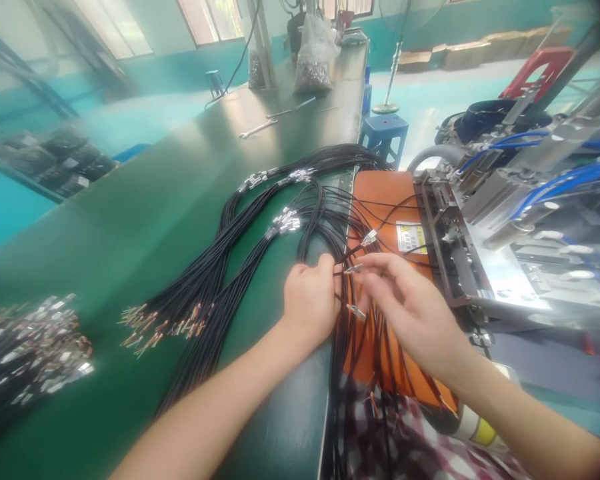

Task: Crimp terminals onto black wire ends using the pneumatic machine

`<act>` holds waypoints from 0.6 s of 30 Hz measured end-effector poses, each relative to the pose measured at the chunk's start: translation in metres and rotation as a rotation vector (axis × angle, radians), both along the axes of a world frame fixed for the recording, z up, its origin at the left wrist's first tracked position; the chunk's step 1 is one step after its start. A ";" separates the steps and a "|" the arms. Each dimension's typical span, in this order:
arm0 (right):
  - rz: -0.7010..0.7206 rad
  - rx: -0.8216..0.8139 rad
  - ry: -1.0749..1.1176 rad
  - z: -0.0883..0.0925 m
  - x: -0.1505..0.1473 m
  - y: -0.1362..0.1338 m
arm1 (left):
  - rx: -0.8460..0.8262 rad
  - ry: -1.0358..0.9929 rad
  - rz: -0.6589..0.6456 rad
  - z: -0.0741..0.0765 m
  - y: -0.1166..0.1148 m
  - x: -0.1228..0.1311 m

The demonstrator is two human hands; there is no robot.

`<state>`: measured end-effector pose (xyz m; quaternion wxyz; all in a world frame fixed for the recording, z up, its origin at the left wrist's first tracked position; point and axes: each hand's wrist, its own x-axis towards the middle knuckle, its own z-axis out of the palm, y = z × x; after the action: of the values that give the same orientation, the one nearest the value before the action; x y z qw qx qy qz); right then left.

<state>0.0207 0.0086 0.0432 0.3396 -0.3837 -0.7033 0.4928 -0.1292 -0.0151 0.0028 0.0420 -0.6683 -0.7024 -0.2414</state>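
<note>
My left hand (313, 297) is closed around several black cables at the table's edge. Three metal cable ends stick out from its far side: an upper connector (369, 237), a middle connector (353, 269) and a lower connector (356, 311). My right hand (405, 300) has its thumb and fingertips at the middle connector, seemingly pinching it. Beside my left hand, a bundle of black cables (245, 267) lies on the green table (130, 260), with silvery connectors (284, 221) at one end and bare copper-coloured wire ends (165, 323) at another. More loose cables hang below my right hand.
An orange panel (385, 193) with a label joins a metal machine (510, 267) with blue hoses on the right. Another cable pile (35, 347) lies at the left. Farther back are a wrench (257, 129), a plastic bag of small parts (314, 70) and a blue stool (386, 127).
</note>
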 end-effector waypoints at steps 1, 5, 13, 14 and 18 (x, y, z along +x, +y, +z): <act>-0.018 -0.018 -0.007 0.002 0.003 -0.003 | 0.002 0.016 0.013 -0.001 0.001 -0.001; 0.020 -0.088 -0.114 0.004 0.009 -0.014 | -0.002 0.059 0.049 -0.001 0.003 -0.002; 0.034 -0.209 -0.069 -0.004 0.006 -0.012 | -0.001 0.109 0.060 0.000 0.002 -0.001; 0.024 -0.173 -0.097 -0.003 0.006 -0.013 | 0.005 0.114 0.054 -0.001 0.002 -0.002; -0.021 0.046 -0.193 0.001 0.003 -0.016 | 0.047 0.128 0.007 -0.003 0.002 -0.004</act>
<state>0.0234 -0.0072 0.0442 0.2840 -0.4290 -0.7398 0.4337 -0.1331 -0.0131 -0.0001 0.1033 -0.6787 -0.6948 -0.2145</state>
